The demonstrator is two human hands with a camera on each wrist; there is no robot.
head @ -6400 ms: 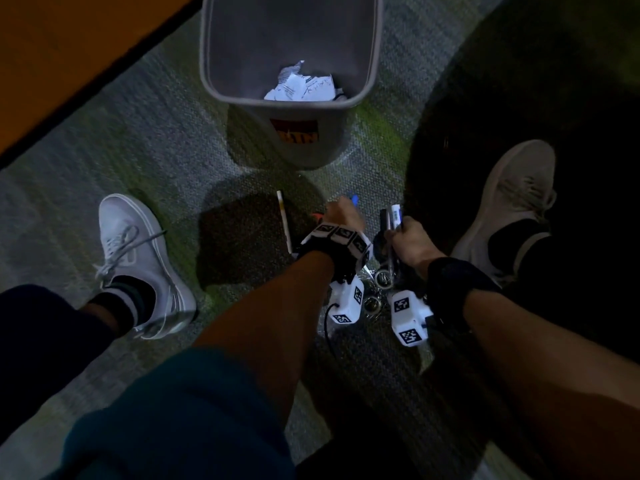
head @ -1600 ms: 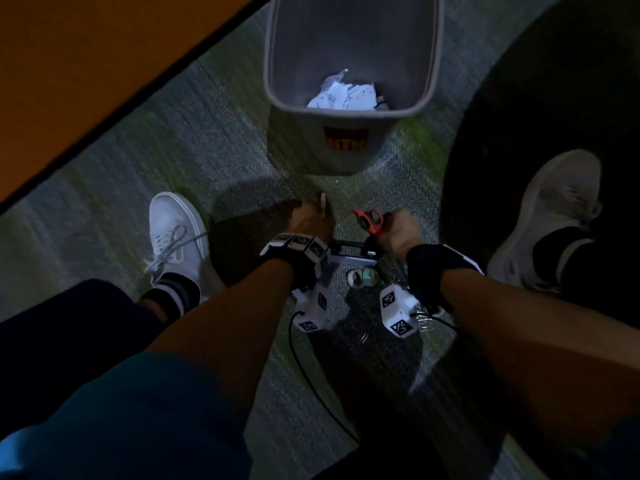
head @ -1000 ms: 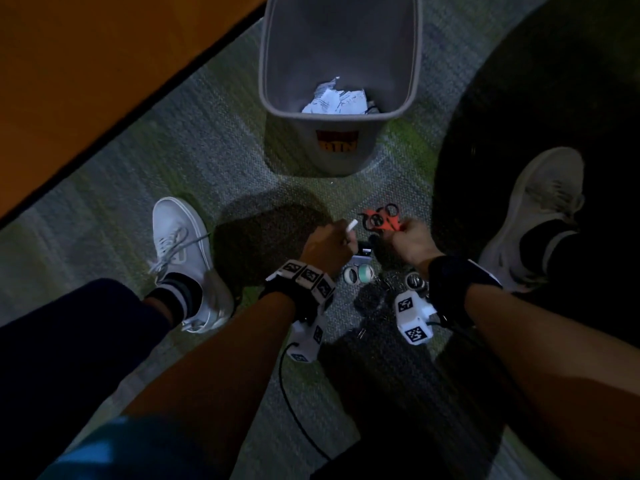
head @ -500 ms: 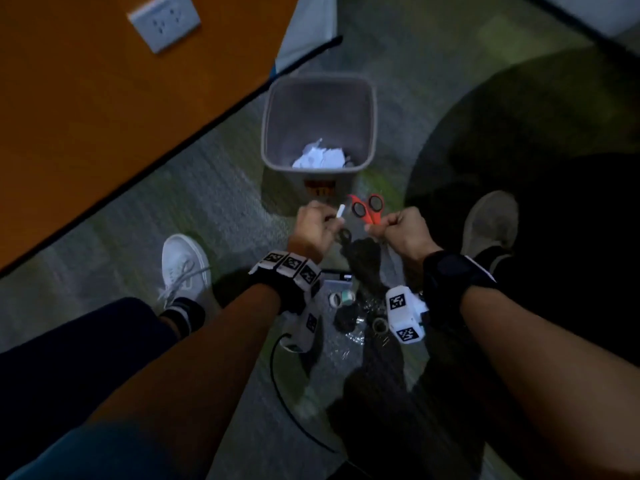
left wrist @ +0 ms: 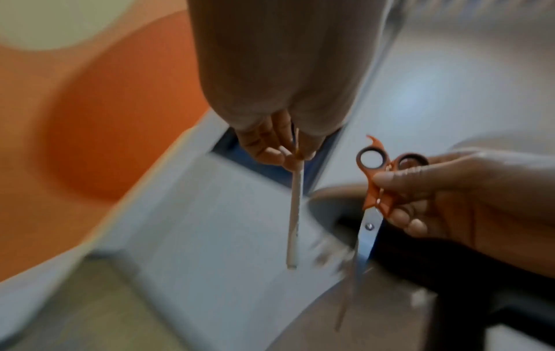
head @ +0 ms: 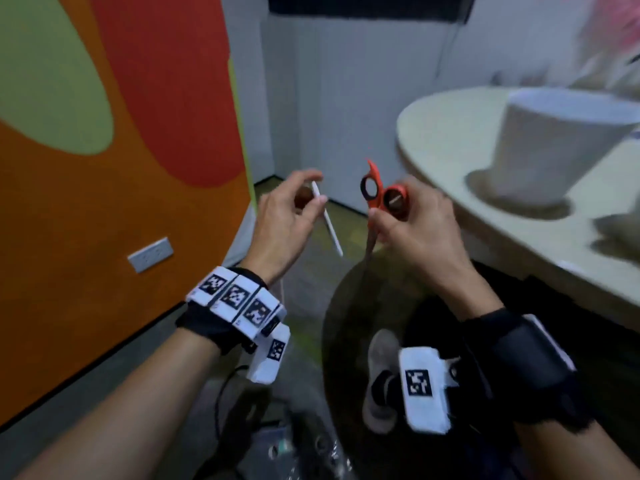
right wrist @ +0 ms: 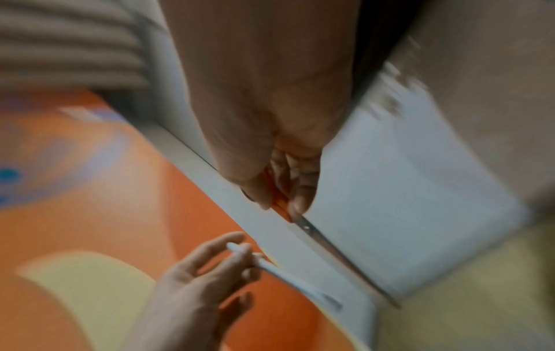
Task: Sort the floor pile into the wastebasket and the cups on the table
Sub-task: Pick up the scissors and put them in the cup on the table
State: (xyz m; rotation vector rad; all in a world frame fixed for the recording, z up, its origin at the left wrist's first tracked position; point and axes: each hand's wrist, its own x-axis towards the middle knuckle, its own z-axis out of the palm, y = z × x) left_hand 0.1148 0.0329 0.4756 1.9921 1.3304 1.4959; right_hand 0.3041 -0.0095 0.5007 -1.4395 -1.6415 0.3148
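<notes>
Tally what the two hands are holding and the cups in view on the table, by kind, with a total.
White pen, in the left hand: 1
Orange-handled scissors, in the right hand: 1
White cup on the table: 1
Total: 3

Round pale table (head: 446, 140) at right — white cup (head: 554, 143) standing on it, blurred low item (head: 620, 226) beside the cup
</notes>
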